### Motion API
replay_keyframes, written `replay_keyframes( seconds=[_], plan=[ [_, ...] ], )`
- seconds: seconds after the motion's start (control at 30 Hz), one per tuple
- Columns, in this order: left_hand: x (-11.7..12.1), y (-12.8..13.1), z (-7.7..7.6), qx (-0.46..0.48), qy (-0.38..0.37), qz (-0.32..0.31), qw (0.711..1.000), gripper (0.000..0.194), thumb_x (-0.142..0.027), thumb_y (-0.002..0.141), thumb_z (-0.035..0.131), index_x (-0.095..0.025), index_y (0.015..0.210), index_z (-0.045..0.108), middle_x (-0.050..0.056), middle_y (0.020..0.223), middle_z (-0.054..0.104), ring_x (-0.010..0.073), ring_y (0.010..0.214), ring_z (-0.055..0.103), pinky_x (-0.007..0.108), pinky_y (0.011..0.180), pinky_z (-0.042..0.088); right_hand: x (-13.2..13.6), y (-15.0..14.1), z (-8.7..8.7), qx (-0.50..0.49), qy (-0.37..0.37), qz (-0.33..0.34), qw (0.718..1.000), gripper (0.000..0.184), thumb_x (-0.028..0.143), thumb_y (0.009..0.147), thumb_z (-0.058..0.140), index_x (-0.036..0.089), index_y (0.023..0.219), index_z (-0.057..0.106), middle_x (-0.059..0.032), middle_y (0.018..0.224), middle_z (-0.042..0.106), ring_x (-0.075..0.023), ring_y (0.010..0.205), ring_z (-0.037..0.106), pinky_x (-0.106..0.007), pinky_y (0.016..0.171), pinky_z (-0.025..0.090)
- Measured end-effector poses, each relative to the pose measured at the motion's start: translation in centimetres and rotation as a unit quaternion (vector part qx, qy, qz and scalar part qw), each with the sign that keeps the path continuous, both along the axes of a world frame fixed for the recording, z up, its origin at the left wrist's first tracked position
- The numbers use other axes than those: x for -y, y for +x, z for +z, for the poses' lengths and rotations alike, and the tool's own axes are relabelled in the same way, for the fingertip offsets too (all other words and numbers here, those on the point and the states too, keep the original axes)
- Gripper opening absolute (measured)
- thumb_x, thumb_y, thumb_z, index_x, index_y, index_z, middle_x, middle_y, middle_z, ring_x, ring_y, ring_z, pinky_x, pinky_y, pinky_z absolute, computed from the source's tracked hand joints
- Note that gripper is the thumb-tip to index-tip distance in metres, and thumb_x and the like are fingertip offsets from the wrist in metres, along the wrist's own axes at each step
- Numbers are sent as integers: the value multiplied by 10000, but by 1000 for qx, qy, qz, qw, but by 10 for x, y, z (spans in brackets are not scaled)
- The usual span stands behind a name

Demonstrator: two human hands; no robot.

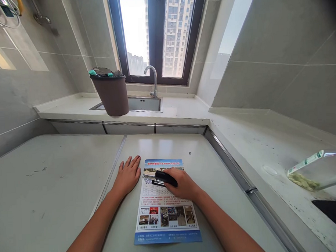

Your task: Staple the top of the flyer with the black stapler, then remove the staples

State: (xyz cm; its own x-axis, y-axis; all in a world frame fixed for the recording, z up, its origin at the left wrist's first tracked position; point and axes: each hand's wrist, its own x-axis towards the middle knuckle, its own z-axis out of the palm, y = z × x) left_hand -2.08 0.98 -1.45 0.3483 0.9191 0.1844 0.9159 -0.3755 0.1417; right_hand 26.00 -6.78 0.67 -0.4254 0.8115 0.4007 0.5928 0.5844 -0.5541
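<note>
My right hand (182,183) grips a black stapler (165,178) over the upper half of a printed leaflet (166,199). The stapler points left, its silver front end near the leaflet's left edge. Whether it touches the paper I cannot tell. Blue bands run along the top and bottom of the leaflet, with a table and photos between them. To the left of the sheet, my left hand (128,177) lies flat on the white table (71,188), fingers stretched out and holding nothing. A few staples (190,152) lie on the table beyond the leaflet's upper right corner.
A brown bin (111,95) with a dark bag stands at the edge of the sink (145,104), beside a curved faucet (154,80). The right-hand counter (256,137) holds a clear glass (310,176) with green bits at its bottom. A seam crosses the table left of my hands.
</note>
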Motion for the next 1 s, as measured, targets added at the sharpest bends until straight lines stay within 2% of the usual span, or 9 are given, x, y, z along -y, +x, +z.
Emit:
replay_keyframes(
  seconds=[0.23,0.43,0.53,0.6,0.73,0.83,1.0],
  plan=[
    [1,2,7,42,13,-1,999,496,-292,1012,367,-210,1480,508,111,1516,541,308,1452,409,555,1186,280,1,0,0,-4,-2,-1,1000,450,210,876,666,228,1318,588,-102,1206,715,-251,1091,678,-396,946,538],
    [2,1,15,105,51,7,993,423,-217,1003,381,-212,1371,589,119,1273,694,280,1159,628,474,1044,402,1,0,1,-1,-4,1,1000,448,194,872,658,230,1313,592,-98,1210,720,-253,1094,685,-406,959,536],
    [1,-1,16,108,52,-2,993,352,-203,984,425,-233,1178,716,100,1117,732,275,1032,661,463,982,419,1,0,2,2,-8,-1,1000,451,192,873,656,232,1317,592,-96,1218,718,-253,1098,686,-404,958,537],
    [1,-2,16,115,52,-2,992,306,-199,968,461,-231,1065,749,88,1047,733,266,981,667,462,965,418,1,1,1,3,-10,-1,1000,452,190,869,655,232,1315,591,-94,1218,717,-253,1100,685,-404,957,536],
    [2,-2,18,139,68,6,988,225,-247,951,524,-231,974,748,84,998,699,274,973,650,440,905,446,2,0,2,6,-11,-1,1000,437,200,875,651,225,1307,596,-94,1198,723,-256,1081,686,-407,944,538],
    [4,0,21,218,67,-15,973,199,-292,965,525,-217,976,708,85,1023,684,257,970,646,388,875,481,2,-1,3,2,-9,-4,1000,446,215,878,667,223,1318,595,-97,1215,719,-255,1097,683,-405,957,535],
    [9,4,24,367,-20,-17,930,183,-381,994,525,-220,1020,608,35,940,743,199,815,670,320,770,500,1,-2,1,-3,-13,-19,1000,410,277,882,709,232,1281,624,-94,1184,732,-260,1064,697,-402,933,545]
  ],
)
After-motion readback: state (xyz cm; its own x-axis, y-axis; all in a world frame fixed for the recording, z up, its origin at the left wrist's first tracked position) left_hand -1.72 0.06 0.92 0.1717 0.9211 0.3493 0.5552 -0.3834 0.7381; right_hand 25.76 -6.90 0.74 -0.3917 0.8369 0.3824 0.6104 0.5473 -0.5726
